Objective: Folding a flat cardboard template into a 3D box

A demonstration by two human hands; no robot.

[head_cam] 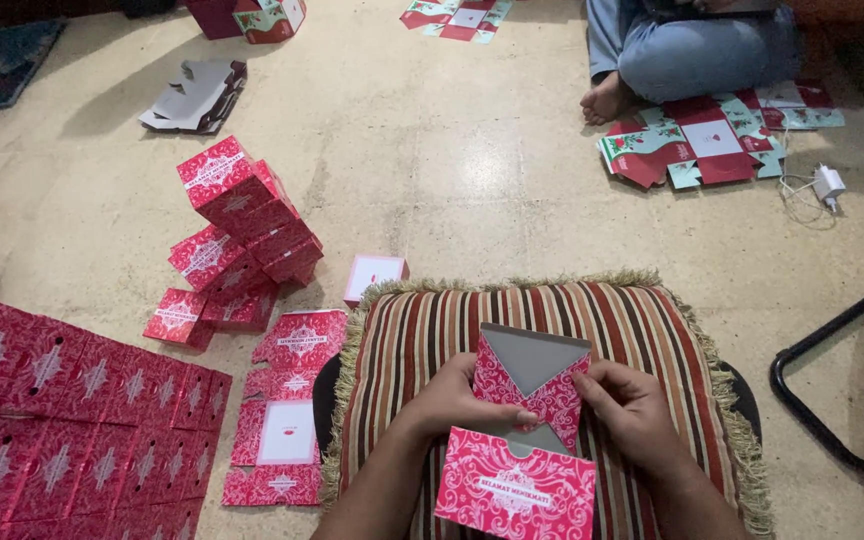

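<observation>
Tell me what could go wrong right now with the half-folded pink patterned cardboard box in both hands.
1. The left hand and right hand pinch the half-folded pink patterned cardboard box over a soft striped cushion; without firm backing, a flap might crease crooked.
2. The leaning stack of finished pink boxes beside it looks unsteady; a knock could topple it.

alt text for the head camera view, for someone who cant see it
Two bare hands, left hand and right hand, fold a pink patterned box over a striped cushion. Finished pink boxes are stacked on the floor to the left; another person's legs show at top right.
</observation>
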